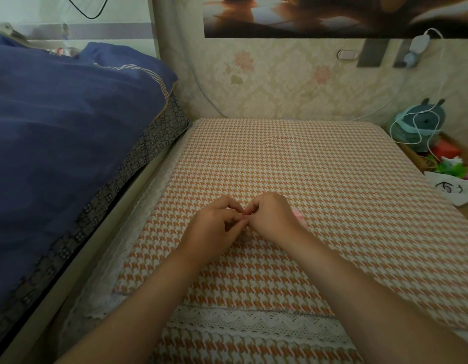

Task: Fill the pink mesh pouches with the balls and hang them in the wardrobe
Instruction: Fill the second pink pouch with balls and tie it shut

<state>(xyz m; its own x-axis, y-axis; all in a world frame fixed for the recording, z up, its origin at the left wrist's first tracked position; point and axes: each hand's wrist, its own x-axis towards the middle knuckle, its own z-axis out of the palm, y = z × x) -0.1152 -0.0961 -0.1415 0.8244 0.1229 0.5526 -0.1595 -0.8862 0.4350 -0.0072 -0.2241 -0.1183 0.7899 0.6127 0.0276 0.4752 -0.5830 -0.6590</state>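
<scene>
Setting: A person's two bare forearms reach over a table covered in an orange-and-white houndstooth cloth (319,164), seen from the head camera.
Left hand: The left hand (214,227) hovers low over the middle of the cloth with its fingers curled and their tips against those of the other hand. It cannot be told whether it grips anything.
Right hand: The right hand (272,216) is curled closed around the pink mesh pouch (298,214), of which only a pink scrap shows past the hand's outer side.
Pouch position: Near the centre of the tabletop, under and between the hands, mostly hidden.
Near edge: A white lace trim (254,321) crosses the cloth under the forearms.
Left edge: The cloth's lace border runs just beside the bed frame, where a blue quilt (70,127) rises above table level.
Far edge: The cloth ends against the patterned wallpaper (280,82), well apart from the hands.
Right edge: The table's corner drops off beside a teal plush toy (417,124) looped by a white cable (422,132). A white cloth bag (453,190) overlaps that edge.
Room: The hands sit well apart from the left, far and right edges, with the patterned cloth stretching from them to each.
</scene>
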